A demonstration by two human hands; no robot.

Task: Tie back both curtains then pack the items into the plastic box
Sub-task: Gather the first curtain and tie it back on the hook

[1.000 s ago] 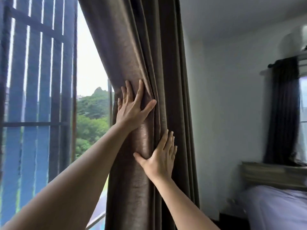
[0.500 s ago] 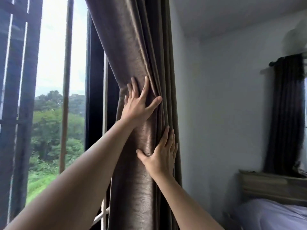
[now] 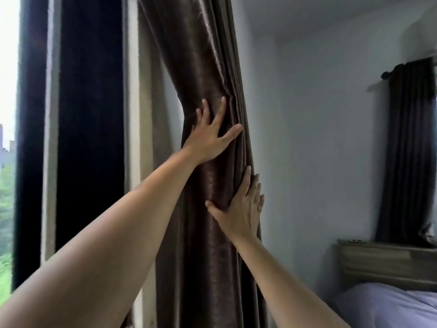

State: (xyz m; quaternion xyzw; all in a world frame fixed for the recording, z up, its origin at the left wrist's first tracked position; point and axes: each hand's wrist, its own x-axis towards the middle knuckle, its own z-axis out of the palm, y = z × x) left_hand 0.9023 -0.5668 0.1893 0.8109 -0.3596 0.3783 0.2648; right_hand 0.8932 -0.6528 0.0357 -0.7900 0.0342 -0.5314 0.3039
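Starting with the brown curtain point(image 3: 208, 67): gathered into one thick bundle just right of the window point(image 3: 7, 162), hanging close against the wall point(image 3: 307, 138). Pinned there by the left hand point(image 3: 208, 140), laid flat on the folds up high, fingers straight and spread, gripping nothing. Same deal with the right hand point(image 3: 241, 209) just below, pressed flat near the bundle's right edge, fingers straight and close together, thumb stuck out to the left, nothing held either. Reads as the gathering step of tie-back number one, so barely into the task. Can't spot any tie or hook anywhere, so next up probably means holding the bundle with one hand, hunting for a tie with the other, then looping it round without losing the folds. Further right, past the bare wall: second dark curtain point(image 3: 406, 150) hanging above a headboard point(image 3: 383, 261) and bed point(image 3: 390, 304), not tied back as far as can be told. No sign of the plastic box.
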